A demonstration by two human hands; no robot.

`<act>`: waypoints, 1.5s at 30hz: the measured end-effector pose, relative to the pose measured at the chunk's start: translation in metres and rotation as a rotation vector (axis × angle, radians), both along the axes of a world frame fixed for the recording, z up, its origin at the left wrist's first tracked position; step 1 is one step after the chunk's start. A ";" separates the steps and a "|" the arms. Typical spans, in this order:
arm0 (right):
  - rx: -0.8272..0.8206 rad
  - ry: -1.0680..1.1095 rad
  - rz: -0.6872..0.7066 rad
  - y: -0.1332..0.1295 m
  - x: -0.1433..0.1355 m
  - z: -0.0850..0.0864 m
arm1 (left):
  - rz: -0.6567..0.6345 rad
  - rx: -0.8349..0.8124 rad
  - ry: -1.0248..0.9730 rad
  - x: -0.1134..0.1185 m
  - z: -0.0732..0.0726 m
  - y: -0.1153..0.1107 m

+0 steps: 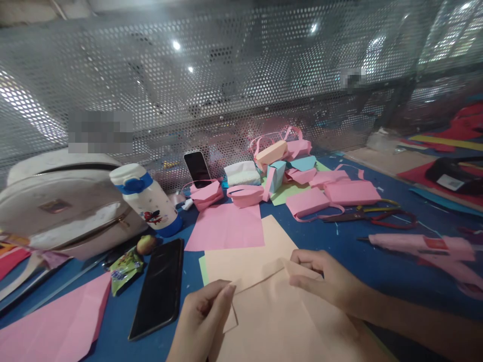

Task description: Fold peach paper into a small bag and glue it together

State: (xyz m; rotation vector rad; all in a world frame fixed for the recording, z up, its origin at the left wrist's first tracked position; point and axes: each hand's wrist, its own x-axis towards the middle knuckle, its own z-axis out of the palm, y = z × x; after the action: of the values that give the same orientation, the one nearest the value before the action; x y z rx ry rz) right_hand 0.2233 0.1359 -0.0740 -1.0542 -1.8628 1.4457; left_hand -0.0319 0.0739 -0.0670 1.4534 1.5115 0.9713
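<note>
A sheet of peach paper (271,311) lies in front of me, with a narrow fold along its far edge. My left hand (207,314) pinches the left end of that fold between thumb and fingers. At the right end, my right hand (324,276) grips a folded corner flap, thumb below and curled fingers above. More peach paper (230,256) lies flat just beyond the fold, with a pink sheet (230,226) overlapping behind it. A strip of green paper (204,271) shows at the left edge of the stack.
Left are a black phone (158,286), a snack packet (126,271), a bottle (147,201) and a white bag (64,201). Small pink paper bags (350,192) sit farther back. Scissors (377,216) and a pink glue gun (422,246) lie right. A perforated metal panel (226,65) stands behind.
</note>
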 end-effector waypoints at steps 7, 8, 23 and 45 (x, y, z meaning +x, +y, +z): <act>0.100 -0.003 -0.064 0.001 0.001 0.000 | 0.015 -0.205 -0.097 0.010 0.008 -0.004; 0.113 0.001 -0.062 0.001 0.001 0.000 | 0.010 -0.207 -0.073 0.010 0.008 -0.004; 0.065 0.039 -0.098 -0.001 0.003 -0.004 | 0.032 -0.131 -0.242 0.012 0.005 -0.007; 0.075 0.130 -0.194 0.013 0.010 -0.007 | 0.022 -0.038 -0.346 -0.010 0.001 0.001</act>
State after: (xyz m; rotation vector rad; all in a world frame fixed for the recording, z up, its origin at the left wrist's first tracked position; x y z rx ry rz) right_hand 0.2329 0.1490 -0.0810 -1.0470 -1.6620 1.2907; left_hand -0.0423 0.0745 -0.0664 1.1722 1.2862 1.1350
